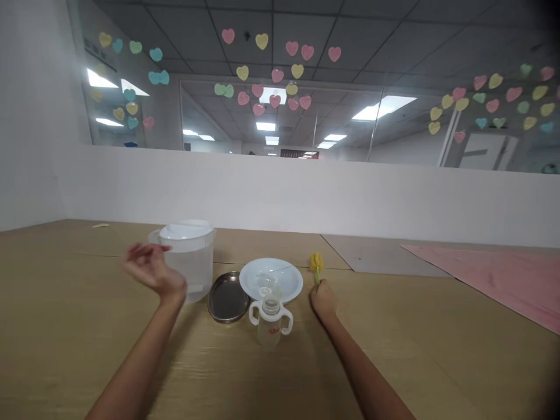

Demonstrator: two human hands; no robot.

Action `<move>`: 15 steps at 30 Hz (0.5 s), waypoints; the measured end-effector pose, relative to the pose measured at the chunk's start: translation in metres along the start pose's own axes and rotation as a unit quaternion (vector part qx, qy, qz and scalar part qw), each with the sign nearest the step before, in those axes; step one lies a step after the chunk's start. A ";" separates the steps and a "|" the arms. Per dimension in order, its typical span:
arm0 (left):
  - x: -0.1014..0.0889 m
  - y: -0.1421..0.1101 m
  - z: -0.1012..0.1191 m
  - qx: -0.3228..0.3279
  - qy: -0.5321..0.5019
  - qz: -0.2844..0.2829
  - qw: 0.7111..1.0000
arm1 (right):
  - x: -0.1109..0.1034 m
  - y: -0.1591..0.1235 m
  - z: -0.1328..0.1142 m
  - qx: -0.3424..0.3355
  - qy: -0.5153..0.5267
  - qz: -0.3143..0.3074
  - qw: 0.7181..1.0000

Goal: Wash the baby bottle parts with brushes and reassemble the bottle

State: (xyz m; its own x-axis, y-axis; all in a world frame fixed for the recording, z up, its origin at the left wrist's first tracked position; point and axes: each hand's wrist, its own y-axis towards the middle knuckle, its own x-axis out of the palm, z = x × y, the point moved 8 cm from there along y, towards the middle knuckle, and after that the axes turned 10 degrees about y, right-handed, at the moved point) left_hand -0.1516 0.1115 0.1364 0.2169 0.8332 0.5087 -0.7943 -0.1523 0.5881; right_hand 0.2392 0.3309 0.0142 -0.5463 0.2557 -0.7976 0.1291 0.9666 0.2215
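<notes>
My left hand (155,273) is raised by the clear plastic container of water (199,265), palm up, fingers apart and somewhat blurred; nothing is in it. In my right hand (324,300) is a bottle brush (315,262), its green stem in my closed fingers and its yellow head pointing up and away. Between my arms a clear baby bottle (269,333) with two white handles stands upright, its mouth uncovered. Just behind it, a white bowl (250,277) holds clear bottle parts and a thin straw-like piece. A round metal tray (227,298) lies between the container and the bowl.
A wood-coloured table (210,379) runs back to a white wall (284,192) below a window. Toward the right lie a grey sheet (385,256) and a pink sheet (503,277). A small pale scrap (100,225) rests at the back left.
</notes>
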 end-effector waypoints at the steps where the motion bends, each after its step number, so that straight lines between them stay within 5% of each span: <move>1: 0.019 -0.013 0.008 0.005 -0.002 -0.047 0.999 | -0.001 0.002 0.003 0.017 0.013 0.007 1.000; 2: 0.050 -0.032 0.013 0.009 0.016 -0.167 0.986 | -0.003 0.004 0.006 0.034 0.026 0.015 0.999; 3: 0.086 -0.062 0.016 0.024 0.046 -0.340 0.939 | -0.004 0.006 0.009 0.050 0.039 0.021 0.998; 5: 0.135 -0.146 0.018 0.112 0.107 -0.654 0.740 | -0.007 0.008 0.015 0.083 0.062 0.037 0.994; 6: 0.142 -0.184 0.017 0.187 0.132 -0.749 0.622 | -0.009 0.009 0.017 0.097 0.072 0.046 0.992; 9: 0.152 -0.225 0.007 0.236 0.154 -0.793 0.540 | -0.012 0.009 0.022 0.113 0.104 0.064 0.986; 15: 0.158 -0.233 0.002 0.276 0.189 -0.775 0.536 | -0.013 0.011 0.023 0.091 0.159 0.086 0.979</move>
State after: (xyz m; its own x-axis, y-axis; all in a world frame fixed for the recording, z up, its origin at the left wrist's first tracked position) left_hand 0.0688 0.2777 0.0813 0.1600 0.2176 -0.9628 0.4867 0.8312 0.2688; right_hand 0.2668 0.3385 0.0139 -0.7296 0.4247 -0.5360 0.3714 0.9042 0.2109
